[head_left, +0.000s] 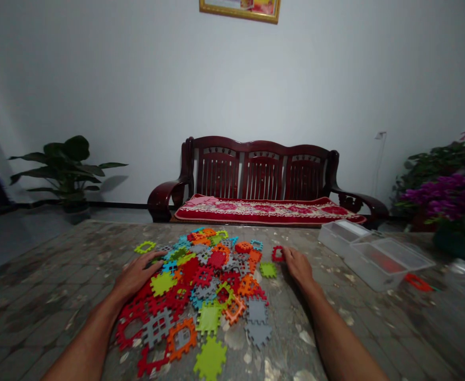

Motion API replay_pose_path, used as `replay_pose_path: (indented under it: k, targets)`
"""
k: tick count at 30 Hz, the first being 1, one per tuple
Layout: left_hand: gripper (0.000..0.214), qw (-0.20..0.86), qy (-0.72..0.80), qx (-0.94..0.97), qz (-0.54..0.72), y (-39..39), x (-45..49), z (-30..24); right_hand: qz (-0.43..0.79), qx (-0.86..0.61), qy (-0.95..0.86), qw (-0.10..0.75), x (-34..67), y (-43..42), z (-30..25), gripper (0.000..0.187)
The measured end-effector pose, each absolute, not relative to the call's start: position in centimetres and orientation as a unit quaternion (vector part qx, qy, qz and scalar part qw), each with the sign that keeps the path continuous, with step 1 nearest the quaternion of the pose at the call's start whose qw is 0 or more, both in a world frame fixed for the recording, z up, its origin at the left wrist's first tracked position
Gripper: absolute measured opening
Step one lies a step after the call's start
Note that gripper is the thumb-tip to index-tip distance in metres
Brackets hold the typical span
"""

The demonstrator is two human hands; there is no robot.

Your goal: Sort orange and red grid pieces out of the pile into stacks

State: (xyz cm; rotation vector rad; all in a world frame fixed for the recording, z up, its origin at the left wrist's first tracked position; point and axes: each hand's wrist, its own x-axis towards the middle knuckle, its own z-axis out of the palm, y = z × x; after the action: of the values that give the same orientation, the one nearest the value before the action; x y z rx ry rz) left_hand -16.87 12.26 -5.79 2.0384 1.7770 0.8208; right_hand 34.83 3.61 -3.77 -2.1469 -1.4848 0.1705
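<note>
A heap of notched plastic puzzle tiles (208,318) in red, orange, green, blue and grey is spread over the table before me. My left hand (140,272) rests against the heap's left edge, its fingers stretched out over the tiles and gripping none that I can see. To the right of the heap, my right hand (298,266) has its fingertips closed at the edge of a red window-frame tile (276,254). Just nearer to me lies a flat green tile (268,270), apart from that hand. Some fingers of both hands are hidden.
Clear plastic boxes (369,259) stand at the right on the patterned table (291,344), with an orange-red item (418,282) beside them. A dark wooden bench (262,172) is behind the table. Purple flowers (454,198) are at far right, a leafy plant (67,164) at left.
</note>
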Motion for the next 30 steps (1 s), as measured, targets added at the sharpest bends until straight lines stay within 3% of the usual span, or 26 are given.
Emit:
replay_pose_path:
  k: [7, 14, 23, 30]
  targets:
    - [0.065, 0.152, 0.619, 0.718, 0.281, 12.6, -17.1, -6.0, 0.001, -0.813, -0.503, 0.293, 36.4, 3.9, -5.8, 0.048]
    - [0.066, 0.158, 0.621, 0.715, 0.279, 12.5, -17.0, -5.9, -0.012, -0.796, -0.557, 0.234, 35.3, 3.9, -5.7, 0.056]
    - [0.064, 0.157, 0.627, 0.706, 0.287, 12.0, -16.7, -5.3, 0.008, -0.776, -0.58, 0.25, 35.8, 4.5, -6.0, 0.06]
    - [0.069, 0.163, 0.617, 0.712, 0.294, 11.9, -16.6, -5.4, 0.005, -0.796, -0.572, 0.196, 34.6, 4.6, -4.5, 0.06]
